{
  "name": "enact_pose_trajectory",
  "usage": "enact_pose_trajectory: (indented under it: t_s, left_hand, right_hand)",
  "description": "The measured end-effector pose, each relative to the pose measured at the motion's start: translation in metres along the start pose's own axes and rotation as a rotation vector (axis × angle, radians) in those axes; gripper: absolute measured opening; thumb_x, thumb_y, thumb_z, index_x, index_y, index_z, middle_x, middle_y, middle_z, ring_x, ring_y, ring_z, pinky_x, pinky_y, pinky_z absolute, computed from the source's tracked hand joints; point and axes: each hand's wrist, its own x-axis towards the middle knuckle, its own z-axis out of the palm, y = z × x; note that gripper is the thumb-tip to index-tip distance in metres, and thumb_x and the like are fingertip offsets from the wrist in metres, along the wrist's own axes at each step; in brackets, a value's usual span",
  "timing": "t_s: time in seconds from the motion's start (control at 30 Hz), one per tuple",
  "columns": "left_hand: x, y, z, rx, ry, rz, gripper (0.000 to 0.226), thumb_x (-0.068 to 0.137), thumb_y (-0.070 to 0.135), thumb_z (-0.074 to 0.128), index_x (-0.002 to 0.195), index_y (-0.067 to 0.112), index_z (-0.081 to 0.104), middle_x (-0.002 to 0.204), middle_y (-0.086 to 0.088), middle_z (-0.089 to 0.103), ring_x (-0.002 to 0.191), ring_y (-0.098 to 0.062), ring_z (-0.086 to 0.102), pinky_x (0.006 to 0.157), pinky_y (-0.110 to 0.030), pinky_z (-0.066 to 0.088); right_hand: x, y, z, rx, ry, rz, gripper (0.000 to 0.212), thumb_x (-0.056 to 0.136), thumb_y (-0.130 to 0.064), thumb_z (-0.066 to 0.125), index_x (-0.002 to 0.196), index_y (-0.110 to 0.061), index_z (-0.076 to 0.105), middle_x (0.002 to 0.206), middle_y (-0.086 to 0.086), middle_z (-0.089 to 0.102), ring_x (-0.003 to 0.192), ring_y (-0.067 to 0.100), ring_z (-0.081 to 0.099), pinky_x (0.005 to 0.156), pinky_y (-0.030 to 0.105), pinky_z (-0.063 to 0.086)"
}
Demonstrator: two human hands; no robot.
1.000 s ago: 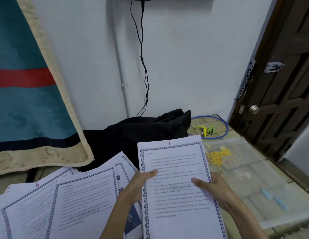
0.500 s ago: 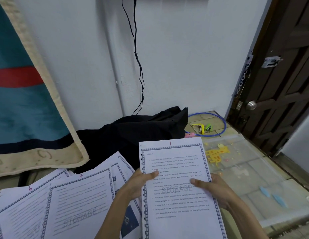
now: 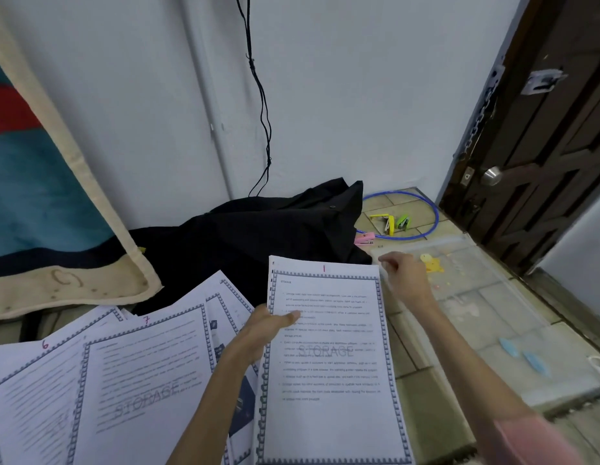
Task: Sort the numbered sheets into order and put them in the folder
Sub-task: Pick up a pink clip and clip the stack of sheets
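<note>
1. The folder (image 3: 486, 317) is a clear plastic wallet lying flat on the tiled floor (image 3: 422, 407) at the right, its far edge near a blue hoop (image 3: 432, 213). Opening it first looks like the step in hand.
2. The stack of sheets (image 3: 328, 357), page 1 on top, is held up in the middle; pages 6 (image 3: 33, 391) and 7 (image 3: 147, 374) lie fanned at the near left, not yet gathered.
3. The left hand (image 3: 265, 330) pinches the stack's left edge, thumb on top. Keep it level so the pages stay squared.
4. The right hand (image 3: 405, 280) holds nothing, fingers loosely curled, reaching over the folder's far left corner. Aim for its opening.
</note>
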Motion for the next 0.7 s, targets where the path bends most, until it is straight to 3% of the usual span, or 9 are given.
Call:
enact_pose_trajectory:
  t_s: [0.1,0.17,0.23,0.33,0.43,0.57,0.7]
  left_hand:
    - [0.006,-0.003,0.002,0.058,0.003,-0.032,0.048,0.084,0.024,0.068,0.129,0.015,0.054,0.125,-0.004,0.062,0.111,-0.022,0.060,0.100,-0.044,0.047]
    - [0.008,-0.007,0.003,0.072,-0.014,-0.046,0.049,0.084,0.026,0.068,0.129,0.015,0.054,0.124,-0.004,0.063,0.112,-0.023,0.061,0.100,-0.048,0.047]
    - [0.011,-0.010,0.005,0.082,-0.033,-0.050,0.043,0.085,0.023,0.067,0.126,0.014,0.057,0.121,-0.004,0.065,0.109,-0.022,0.063,0.098,-0.047,0.048]
    - [0.015,-0.012,0.008,0.077,-0.051,-0.052,0.035,0.087,0.020,0.064,0.121,0.016,0.059,0.116,-0.002,0.067,0.107,-0.020,0.064,0.095,-0.039,0.050]
    - [0.017,-0.014,0.009,0.080,-0.055,-0.045,0.035,0.088,0.020,0.063,0.123,0.018,0.058,0.118,0.000,0.066,0.105,-0.016,0.063,0.091,-0.033,0.050]
    - [0.019,-0.012,0.011,0.066,-0.053,-0.048,0.036,0.088,0.018,0.063,0.124,0.017,0.057,0.114,0.002,0.066,0.103,-0.015,0.063,0.090,-0.032,0.050]
    - [0.017,-0.009,0.010,0.044,-0.063,-0.052,0.036,0.088,0.017,0.063,0.123,0.016,0.057,0.114,-0.001,0.067,0.104,-0.017,0.064,0.091,-0.035,0.051]
  right_hand:
    - [0.049,-0.005,0.016,-0.198,-0.030,-0.058,0.036,0.088,0.005,0.045,0.117,-0.004,0.064,0.112,0.022,0.066,0.104,0.034,0.061,0.076,0.033,0.043]
    - [0.079,-0.001,0.029,-0.342,-0.127,-0.118,0.034,0.089,0.001,0.046,0.119,-0.004,0.061,0.115,0.022,0.062,0.108,0.035,0.058,0.077,0.030,0.045]
    - [0.099,0.004,0.041,-0.421,-0.220,-0.179,0.028,0.092,-0.007,0.045,0.116,-0.002,0.059,0.116,0.021,0.060,0.111,0.035,0.053,0.075,0.022,0.045]
    - [0.113,0.003,0.051,-0.568,-0.266,-0.250,0.031,0.095,-0.010,0.040,0.120,0.001,0.055,0.117,0.025,0.054,0.116,0.037,0.045,0.087,0.039,0.042]
    - [0.122,0.003,0.051,-0.663,-0.252,-0.277,0.029,0.094,-0.010,0.044,0.116,0.004,0.058,0.118,0.026,0.049,0.117,0.039,0.043,0.090,0.042,0.041]
    - [0.131,0.001,0.043,-0.620,-0.311,-0.205,0.030,0.091,-0.017,0.053,0.103,0.008,0.063,0.108,0.029,0.060,0.105,0.041,0.055,0.084,0.038,0.042]
    - [0.137,-0.012,0.014,-0.406,-0.332,-0.057,0.023,0.083,-0.016,0.062,0.075,0.005,0.065,0.071,0.018,0.063,0.071,0.030,0.058,0.056,0.028,0.037]
